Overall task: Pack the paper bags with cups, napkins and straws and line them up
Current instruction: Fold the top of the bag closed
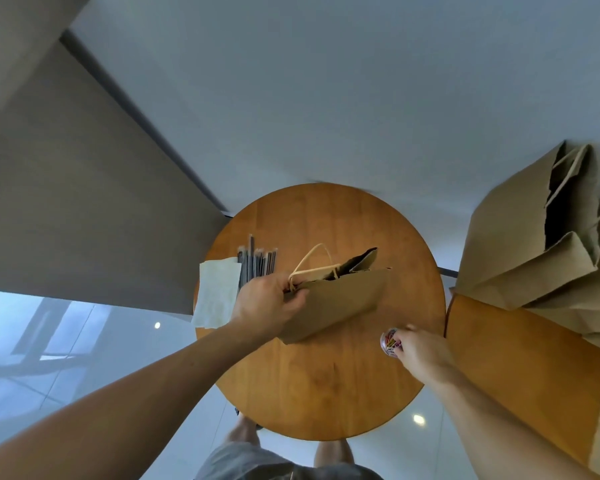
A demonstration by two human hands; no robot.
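Head view: our left hand (pixel 267 306) grips the bag (pixel 336 299) by its rim at the table (pixel 326 393) centre, and our right hand (pixel 420 351) holds a clip tub (pixel 389 342). Bag's light, floppy paper; we'd take the handles (pixel 312 259).

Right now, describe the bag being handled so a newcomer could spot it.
On the round table, beside the napkins and straws, is a brown paper bag. Unlike the bags on the side table, it has its handles gripped by the left hand.
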